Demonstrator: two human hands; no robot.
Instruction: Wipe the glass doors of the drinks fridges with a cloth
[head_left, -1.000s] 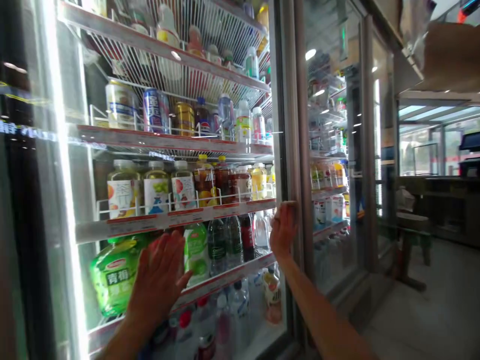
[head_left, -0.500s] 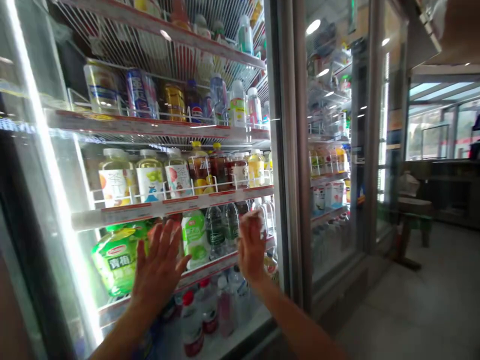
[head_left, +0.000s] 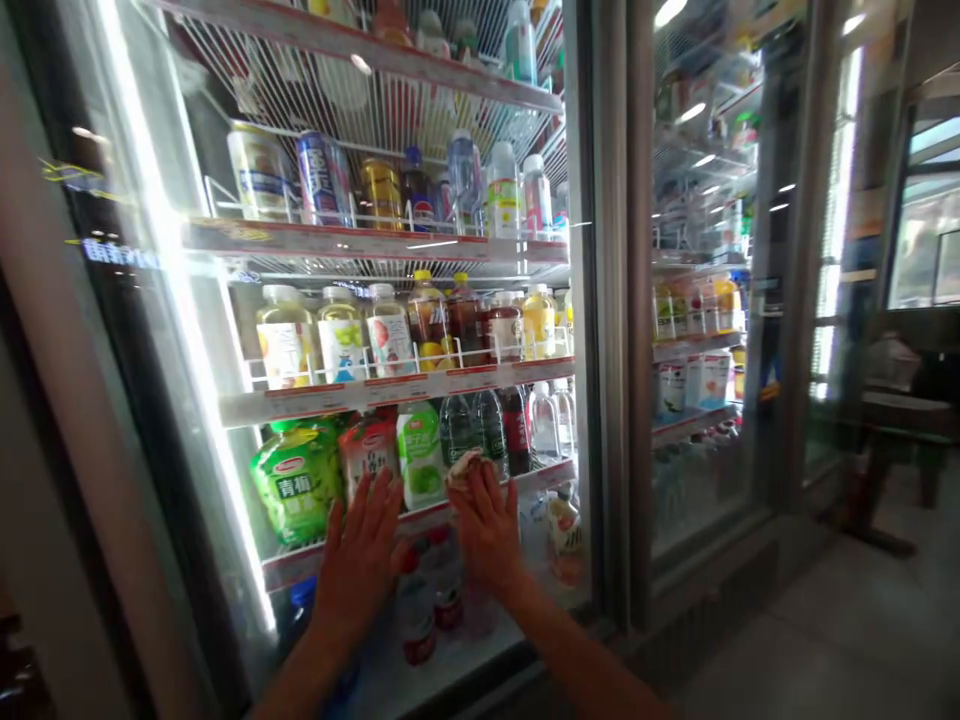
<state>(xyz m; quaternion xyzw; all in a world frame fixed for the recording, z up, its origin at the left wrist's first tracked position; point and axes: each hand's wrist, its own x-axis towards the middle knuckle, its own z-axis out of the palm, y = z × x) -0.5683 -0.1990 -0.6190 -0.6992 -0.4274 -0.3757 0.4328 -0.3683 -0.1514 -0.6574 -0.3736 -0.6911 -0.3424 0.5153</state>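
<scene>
I face the glass door (head_left: 600, 300) of a lit drinks fridge. My left hand (head_left: 360, 560) lies flat on the glass with fingers spread, over the low shelf of green and red pouches (head_left: 296, 485). Beside it, almost touching, my right hand (head_left: 487, 525) presses a small whitish wad (head_left: 463, 465), cloth or paper, against the glass in front of dark bottles (head_left: 480, 425). Its fingers are close together over the wad.
Shelves behind the glass hold cans (head_left: 319, 180) above, juice bottles (head_left: 337, 335) in the middle and small bottles (head_left: 420, 620) at the bottom. A second fridge door (head_left: 705, 300) stands to the right. Further right are floor (head_left: 825, 640) and dark furniture (head_left: 900, 420).
My right hand has left the door's right edge and slid left along the glass to beside my left hand, which moved slightly right. The view has shifted left and down.
</scene>
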